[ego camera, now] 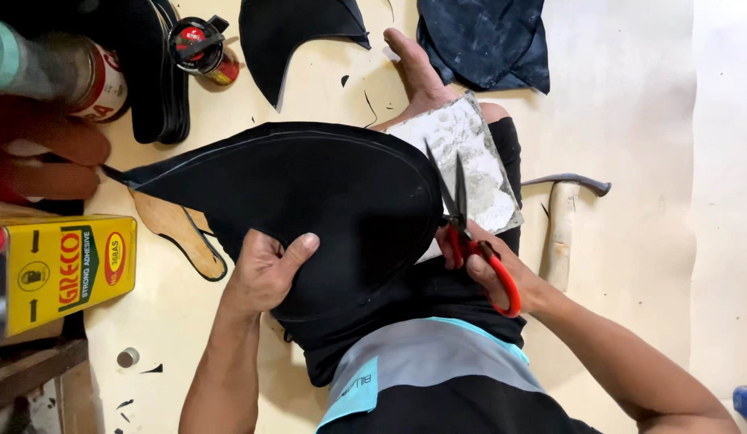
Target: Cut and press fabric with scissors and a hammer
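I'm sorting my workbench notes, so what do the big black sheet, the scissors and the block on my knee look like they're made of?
Black sheet: likely matte rubber or foam; it bends smoothly under the left hand. Scissors: dark metal blades, glossy red plastic handles, in the right hand. Block: rough grey-white stone or concrete, pitted.

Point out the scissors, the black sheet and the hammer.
scissors [472,241]: head view, by the pivot.
black sheet [309,185]: head view, middle of its surface.
hammer [561,229]: head view, wooden handle.

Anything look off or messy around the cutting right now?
Only minor litter: small black offcuts lie scattered on the cream floor. The right hand holds red-handled scissors at the black sheet, which the left hand grips. Nothing looks damaged.
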